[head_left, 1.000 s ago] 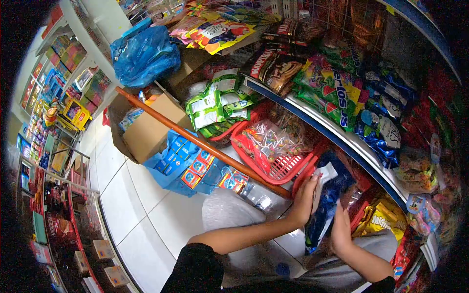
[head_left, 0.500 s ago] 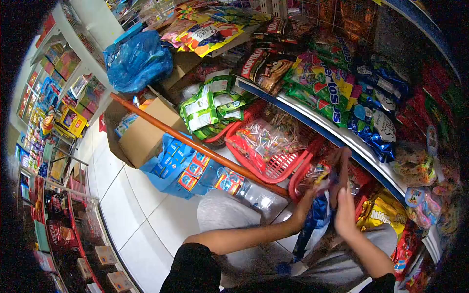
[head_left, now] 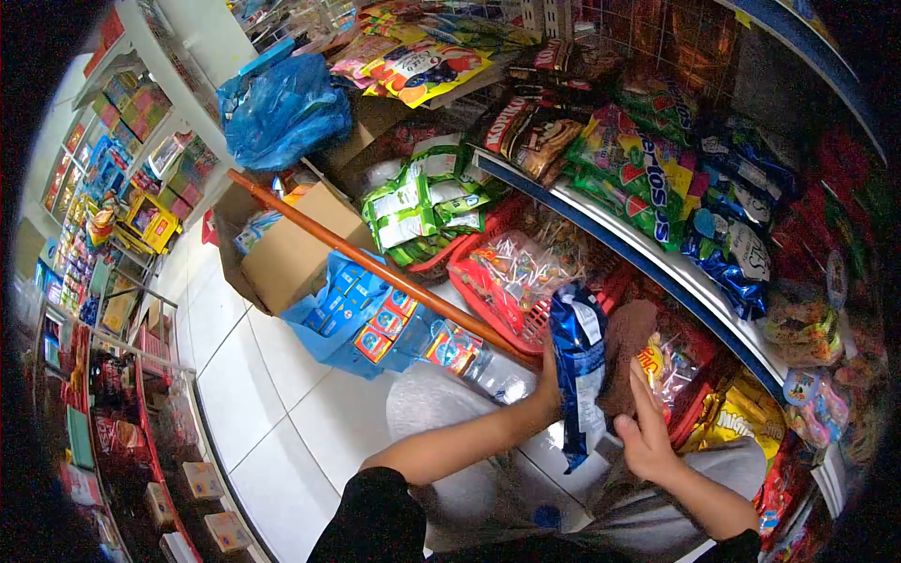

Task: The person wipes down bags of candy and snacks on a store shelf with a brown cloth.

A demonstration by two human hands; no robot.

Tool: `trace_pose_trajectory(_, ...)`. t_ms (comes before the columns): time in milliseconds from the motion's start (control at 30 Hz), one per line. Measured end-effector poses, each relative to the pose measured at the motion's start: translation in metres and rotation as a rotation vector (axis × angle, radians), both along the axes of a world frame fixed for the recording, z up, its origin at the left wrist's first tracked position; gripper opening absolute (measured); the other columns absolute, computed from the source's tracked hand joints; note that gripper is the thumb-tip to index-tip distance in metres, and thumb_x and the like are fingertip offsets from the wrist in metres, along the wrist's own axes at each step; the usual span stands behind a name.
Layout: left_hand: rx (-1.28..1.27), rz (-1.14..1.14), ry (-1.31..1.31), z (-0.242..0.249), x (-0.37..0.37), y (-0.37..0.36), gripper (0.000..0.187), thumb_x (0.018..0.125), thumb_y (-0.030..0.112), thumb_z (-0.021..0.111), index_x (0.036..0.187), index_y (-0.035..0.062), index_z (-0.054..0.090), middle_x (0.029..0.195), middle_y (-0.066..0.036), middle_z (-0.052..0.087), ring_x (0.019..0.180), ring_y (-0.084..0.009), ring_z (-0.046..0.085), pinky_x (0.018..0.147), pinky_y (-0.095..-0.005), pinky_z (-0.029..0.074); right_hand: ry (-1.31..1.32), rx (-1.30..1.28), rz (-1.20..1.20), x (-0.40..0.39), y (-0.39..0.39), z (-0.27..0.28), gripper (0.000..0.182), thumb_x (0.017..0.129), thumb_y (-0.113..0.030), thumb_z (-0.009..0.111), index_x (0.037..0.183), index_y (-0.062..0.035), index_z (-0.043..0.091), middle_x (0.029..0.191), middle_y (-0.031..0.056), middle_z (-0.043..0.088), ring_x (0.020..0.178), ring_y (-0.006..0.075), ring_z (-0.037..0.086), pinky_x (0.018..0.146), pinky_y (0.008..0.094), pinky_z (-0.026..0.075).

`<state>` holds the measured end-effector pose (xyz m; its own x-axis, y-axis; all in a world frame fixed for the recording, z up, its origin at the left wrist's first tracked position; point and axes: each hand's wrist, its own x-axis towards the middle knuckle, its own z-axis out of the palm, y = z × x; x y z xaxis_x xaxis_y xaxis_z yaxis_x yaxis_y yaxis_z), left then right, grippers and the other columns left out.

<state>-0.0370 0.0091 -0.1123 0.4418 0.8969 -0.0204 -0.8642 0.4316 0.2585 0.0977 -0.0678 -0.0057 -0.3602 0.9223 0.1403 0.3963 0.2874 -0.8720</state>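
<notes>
The left hand is closed on the back edge of a blue snack packet, held upright in front of the lower shelf. The right hand is beside the packet's other face, fingers loosely spread and raised; a brown cloth-like piece sits between this hand and the packet, and whether the hand grips it cannot be told. The two hands are near each other, the packet between them. Just behind the packet is a red basket of wrapped lollipops, at the shelf's front edge. An orange pole slants across the floor to the basket. Left of it lie a cardboard box and a blue open pack of small cartons on the white tiled floor. Yellow packets are stacked to the right of the right hand
</notes>
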Motion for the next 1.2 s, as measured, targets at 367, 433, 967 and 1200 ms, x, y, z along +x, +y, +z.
trace_pose_trajectory(367,0.082,0.114,0.481,0.055,0.018,-0.015,0.051,0.087,0.036,0.030,0.115,-0.0054,0.042,0.115,-0.011,0.046,0.106,-0.0176,0.043,0.094,-0.0271,0.027,0.277,-0.196,-0.258,0.001,0.023,-0.015,0.050,0.087,-0.019,0.033,0.130,0.0018,0.019,0.134,0.0165,0.022,0.126,0.0255,0.017,0.102,0.0319,0.009)
trace_pose_trajectory(433,-0.005,0.111,0.477,0.056,0.011,-0.002,0.052,0.087,0.036,0.029,0.116,-0.0061,0.041,0.115,-0.011,0.046,0.106,-0.0167,0.043,0.094,-0.0268,0.028,0.183,-0.284,-0.203,-0.003,0.016,0.001,0.049,0.087,-0.017,0.034,0.129,0.0031,0.020,0.133,0.0165,0.025,0.125,0.0255,0.021,0.102,0.0319,0.011)
trace_pose_trajectory(967,0.074,0.215,0.717,0.069,0.008,-0.013,0.047,0.086,0.041,0.032,0.112,0.0039,0.044,0.105,-0.010,0.050,0.097,-0.0180,0.048,0.087,-0.0309,0.037,-0.271,0.414,-0.143,0.002,-0.006,0.010,0.040,0.081,-0.010,0.041,0.118,0.0046,0.040,0.123,0.0289,0.033,0.116,0.0412,0.031,0.097,0.0426,0.024)
trace_pose_trajectory(1200,0.073,-0.087,0.428,0.035,0.042,-0.045,0.052,0.089,0.035,0.028,0.127,-0.0003,0.028,0.125,-0.008,0.037,0.116,-0.0159,0.034,0.100,-0.0275,0.021,-0.034,0.122,-0.357,0.011,0.026,0.013,0.042,0.083,-0.009,0.033,0.123,0.0031,0.033,0.130,0.0184,0.031,0.123,0.0278,0.025,0.101,0.0347,0.016)
